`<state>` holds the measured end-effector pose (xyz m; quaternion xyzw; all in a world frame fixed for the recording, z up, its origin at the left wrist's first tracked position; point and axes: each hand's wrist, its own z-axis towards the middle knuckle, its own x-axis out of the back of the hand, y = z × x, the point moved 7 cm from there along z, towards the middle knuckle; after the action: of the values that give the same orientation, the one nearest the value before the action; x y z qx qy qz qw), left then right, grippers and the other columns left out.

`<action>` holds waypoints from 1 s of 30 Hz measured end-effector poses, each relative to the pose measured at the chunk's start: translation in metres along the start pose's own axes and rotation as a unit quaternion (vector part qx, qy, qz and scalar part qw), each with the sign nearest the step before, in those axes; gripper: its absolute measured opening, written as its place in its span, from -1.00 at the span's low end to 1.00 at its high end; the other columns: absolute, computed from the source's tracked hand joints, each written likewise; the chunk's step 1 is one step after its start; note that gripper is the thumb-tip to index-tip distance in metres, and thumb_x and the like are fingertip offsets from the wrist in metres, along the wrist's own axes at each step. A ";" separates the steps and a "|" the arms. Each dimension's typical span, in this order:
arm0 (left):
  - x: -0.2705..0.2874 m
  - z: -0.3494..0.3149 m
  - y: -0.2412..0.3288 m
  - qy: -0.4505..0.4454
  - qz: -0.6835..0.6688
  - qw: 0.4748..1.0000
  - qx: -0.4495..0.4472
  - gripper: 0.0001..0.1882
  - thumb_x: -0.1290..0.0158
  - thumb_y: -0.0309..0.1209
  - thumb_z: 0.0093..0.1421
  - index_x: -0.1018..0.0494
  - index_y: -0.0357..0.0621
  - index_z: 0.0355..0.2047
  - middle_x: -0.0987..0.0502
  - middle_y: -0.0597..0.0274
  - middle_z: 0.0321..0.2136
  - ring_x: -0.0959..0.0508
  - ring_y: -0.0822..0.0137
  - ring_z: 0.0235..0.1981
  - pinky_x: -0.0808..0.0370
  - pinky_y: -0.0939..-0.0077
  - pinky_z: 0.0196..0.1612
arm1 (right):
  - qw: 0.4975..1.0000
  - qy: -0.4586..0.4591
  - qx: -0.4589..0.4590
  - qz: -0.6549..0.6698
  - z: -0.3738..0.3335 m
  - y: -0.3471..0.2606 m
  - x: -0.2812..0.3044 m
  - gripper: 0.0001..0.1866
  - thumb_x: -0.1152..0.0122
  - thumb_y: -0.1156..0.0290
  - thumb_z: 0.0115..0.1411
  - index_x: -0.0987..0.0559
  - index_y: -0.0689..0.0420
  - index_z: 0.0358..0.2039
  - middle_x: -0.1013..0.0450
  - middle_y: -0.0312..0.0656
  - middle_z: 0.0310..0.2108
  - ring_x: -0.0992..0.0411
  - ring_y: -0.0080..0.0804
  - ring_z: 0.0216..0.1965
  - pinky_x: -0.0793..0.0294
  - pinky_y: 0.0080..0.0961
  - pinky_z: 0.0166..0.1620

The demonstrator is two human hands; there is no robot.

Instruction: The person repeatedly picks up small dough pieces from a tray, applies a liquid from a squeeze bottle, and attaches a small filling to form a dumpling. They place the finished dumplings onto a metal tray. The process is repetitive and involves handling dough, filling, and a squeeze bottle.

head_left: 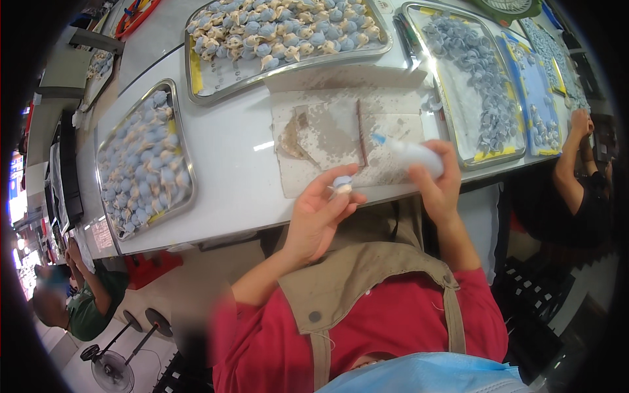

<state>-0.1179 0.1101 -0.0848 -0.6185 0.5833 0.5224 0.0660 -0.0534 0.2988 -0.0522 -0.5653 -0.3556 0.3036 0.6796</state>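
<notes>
White tabletop point(232, 141) w/ lg metal tray point(204, 99) of blue-cream pcs point(282, 33) at back, stained cardboard point(334, 134) nr front edge. L hand point(321, 216) pinching; R hand point(438, 175) clamped on white squeeze btl point(417, 158), blue tip point(379, 138) aimed L over cardboard. In L pinch: sm blue-cream pc point(343, 183), by cardboard's near edge.

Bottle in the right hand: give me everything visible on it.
The white bottle looks like plastic, narrowing to a blue tip. Gripped in the right hand, it is tipped well over, tip pointing left and slightly away from the person, seen against the stained cardboard. It's blurred; fill level can't be told.
</notes>
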 end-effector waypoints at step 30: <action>0.004 -0.013 0.005 0.042 0.234 0.965 -0.113 -0.59 -0.10 -0.64 0.07 -0.35 -0.34 -0.03 -0.47 0.23 -0.23 -0.42 0.59 -0.35 -0.39 0.72 -0.29 | 0.940 -0.059 0.251 -0.223 -0.018 -0.076 -0.018 -0.62 -0.49 0.34 -0.25 -0.48 0.15 -0.45 -0.37 -0.27 -0.61 -0.27 -0.41 -0.61 -0.25 -0.55 -0.56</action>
<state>-0.1156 0.0969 -0.0790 -0.4899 0.6509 0.5593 -0.1532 -0.0478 0.2612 0.0184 -0.2640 -0.4245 0.2569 0.8271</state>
